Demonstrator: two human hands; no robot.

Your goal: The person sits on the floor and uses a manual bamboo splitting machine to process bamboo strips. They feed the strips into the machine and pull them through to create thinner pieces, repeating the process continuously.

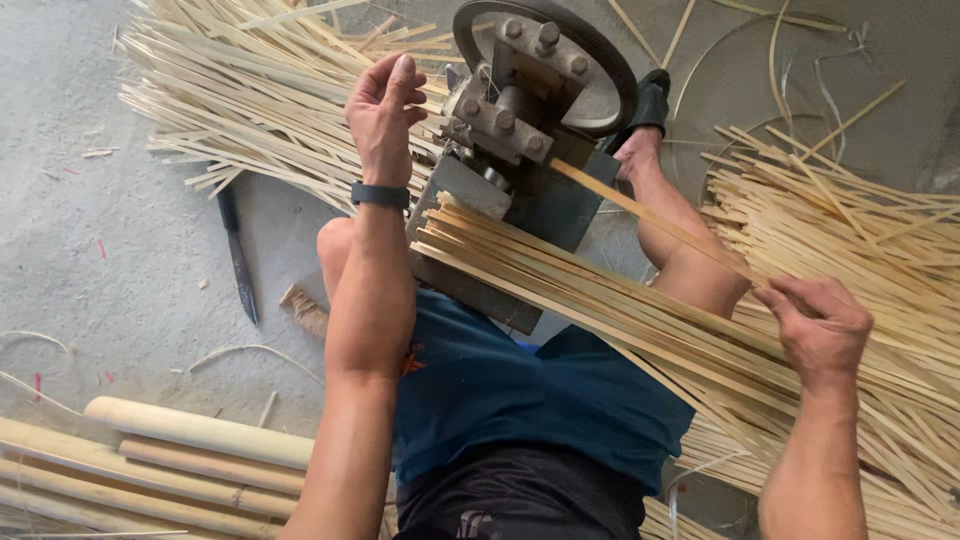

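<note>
Bamboo across the whole concrete floor (120, 290). Toward its lower left corner, whole pale poles (180, 440) stacked side by side; above them, a dark blade (238, 265) lying loose, well apart from either hand. Along the upper left edge, a heap of split strips (250, 90).

Left hand (383, 115): empty, fingers loosely spread and curled, hovering over that heap, just beside the bolted head of the wheel machine (530, 90). Likely danger here: could get nipped or cut if drifting any closer to the rollers.

Centre: one thin strip (650, 215) entering the machine at its right side, running slantwise down to the right above a bundle of strips (600, 300) resting across the lap. Could buckle, snap or jam if held off line with the inlet.

Right hand (820, 320): pinching the strip's near end between thumb and fingers, over the big pile (870, 230) at the floor's right edge. Splinters or a sliced finger probable if the raw edge slides through bare skin; bundle apt to slip off the knee and scatter.
</note>
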